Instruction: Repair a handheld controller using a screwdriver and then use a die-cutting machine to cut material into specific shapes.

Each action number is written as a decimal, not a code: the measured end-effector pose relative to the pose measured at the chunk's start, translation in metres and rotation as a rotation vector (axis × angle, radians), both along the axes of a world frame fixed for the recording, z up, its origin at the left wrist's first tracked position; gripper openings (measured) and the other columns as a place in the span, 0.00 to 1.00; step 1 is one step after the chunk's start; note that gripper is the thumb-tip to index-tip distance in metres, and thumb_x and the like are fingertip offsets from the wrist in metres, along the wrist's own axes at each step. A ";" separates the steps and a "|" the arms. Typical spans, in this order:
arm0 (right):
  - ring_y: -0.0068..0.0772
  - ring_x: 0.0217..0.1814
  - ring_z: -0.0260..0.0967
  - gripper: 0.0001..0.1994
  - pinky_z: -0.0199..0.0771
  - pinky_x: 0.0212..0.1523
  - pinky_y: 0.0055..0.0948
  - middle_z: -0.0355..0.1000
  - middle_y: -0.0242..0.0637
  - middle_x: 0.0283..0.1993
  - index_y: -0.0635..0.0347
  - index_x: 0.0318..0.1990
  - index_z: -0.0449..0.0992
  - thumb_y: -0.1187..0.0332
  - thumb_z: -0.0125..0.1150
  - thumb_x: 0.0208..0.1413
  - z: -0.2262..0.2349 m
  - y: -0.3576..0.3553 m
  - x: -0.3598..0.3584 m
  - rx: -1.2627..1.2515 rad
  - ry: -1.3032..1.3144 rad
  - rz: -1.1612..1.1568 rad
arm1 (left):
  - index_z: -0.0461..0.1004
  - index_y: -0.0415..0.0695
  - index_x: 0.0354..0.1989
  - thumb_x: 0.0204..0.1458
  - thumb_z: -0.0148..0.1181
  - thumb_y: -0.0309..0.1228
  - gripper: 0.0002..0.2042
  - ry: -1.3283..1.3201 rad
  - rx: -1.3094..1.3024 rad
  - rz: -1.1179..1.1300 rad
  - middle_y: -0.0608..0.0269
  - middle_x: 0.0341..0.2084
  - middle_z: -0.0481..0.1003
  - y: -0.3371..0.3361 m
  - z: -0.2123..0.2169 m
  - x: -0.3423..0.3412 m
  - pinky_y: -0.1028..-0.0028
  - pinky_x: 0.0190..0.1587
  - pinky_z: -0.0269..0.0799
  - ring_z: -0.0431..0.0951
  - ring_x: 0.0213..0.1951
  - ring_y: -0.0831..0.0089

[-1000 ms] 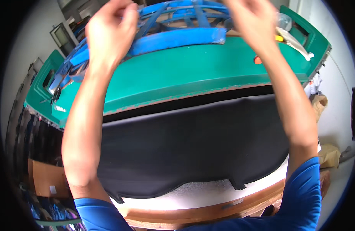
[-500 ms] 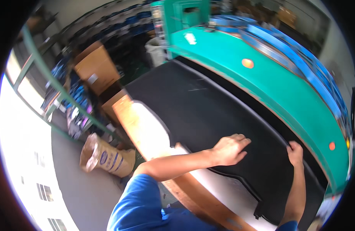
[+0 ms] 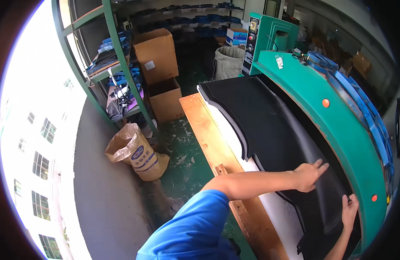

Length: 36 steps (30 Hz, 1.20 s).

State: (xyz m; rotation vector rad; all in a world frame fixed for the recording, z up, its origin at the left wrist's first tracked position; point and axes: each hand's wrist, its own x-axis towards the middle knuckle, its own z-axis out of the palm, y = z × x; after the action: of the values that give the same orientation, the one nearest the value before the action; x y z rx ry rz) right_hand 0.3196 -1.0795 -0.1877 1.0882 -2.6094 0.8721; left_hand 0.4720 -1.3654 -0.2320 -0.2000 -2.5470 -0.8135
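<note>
A large black sheet (image 3: 269,117) with a cut-out near edge lies over a white board (image 3: 226,132) on the bench. My left hand (image 3: 310,177) is over the sheet's right part, its fingers stretched toward the far side and gripping nothing. At the sheet's far edge, by the green machine (image 3: 295,84), my right hand (image 3: 349,211) is closed, pinching the black material between thumb and fingers. A raised, shiny ridge runs along the sheet near both hands. Part of the right forearm is cut off by the picture's lower edge.
The machine's long green beam carries orange-red buttons (image 3: 326,103) and blue strips (image 3: 360,108). A wooden plank (image 3: 204,141) edges the bench. Leftward stand an open paper sack (image 3: 141,158), cardboard boxes (image 3: 156,54) and a green-framed shelf (image 3: 122,65). A grey bin (image 3: 228,65) stands behind.
My view has swung left, so the scene sits further right. My left hand has moved over the sheet toward its far edge, its fingers now straighter. The right hand keeps to the far edge.
</note>
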 end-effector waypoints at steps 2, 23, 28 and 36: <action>0.17 0.25 0.42 0.20 0.45 0.23 0.27 0.43 0.25 0.23 0.58 0.24 0.52 0.70 0.60 0.60 0.016 0.002 0.036 -0.018 -0.016 0.040 | 0.53 0.38 0.67 0.40 0.68 0.29 0.43 0.000 -0.062 -0.135 0.34 0.63 0.57 0.017 0.014 -0.021 0.58 0.51 0.74 0.75 0.50 0.45; 0.39 0.59 0.68 0.27 0.69 0.58 0.35 0.69 0.47 0.57 0.66 0.62 0.65 0.63 0.64 0.58 0.113 -0.003 0.176 -0.612 0.062 0.207 | 0.78 0.35 0.26 0.61 0.52 0.40 0.20 -0.097 0.257 -0.035 0.57 0.15 0.77 0.095 0.233 0.085 0.72 0.28 0.76 0.79 0.18 0.74; 0.23 0.49 0.68 0.21 0.66 0.53 0.25 0.72 0.33 0.47 0.66 0.54 0.70 0.69 0.66 0.54 0.161 -0.018 0.232 -0.413 0.181 0.341 | 0.77 0.34 0.30 0.60 0.51 0.38 0.18 -0.048 0.486 -0.100 0.54 0.16 0.77 0.125 0.266 0.117 0.70 0.31 0.77 0.79 0.19 0.73; 0.18 0.39 0.74 0.14 0.73 0.43 0.20 0.78 0.31 0.39 0.63 0.47 0.76 0.64 0.62 0.60 0.244 0.016 0.261 -0.370 -0.107 0.268 | 0.70 0.29 0.50 0.48 0.63 0.32 0.23 0.564 0.189 -0.461 0.38 0.37 0.77 0.066 0.293 0.181 0.62 0.54 0.71 0.79 0.46 0.49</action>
State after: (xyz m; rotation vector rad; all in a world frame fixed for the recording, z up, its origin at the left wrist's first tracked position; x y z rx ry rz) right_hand 0.5810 -1.0636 0.0559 1.3258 -2.2761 1.4373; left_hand 0.6526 -1.2999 0.0609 -0.8469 -1.9001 -0.9873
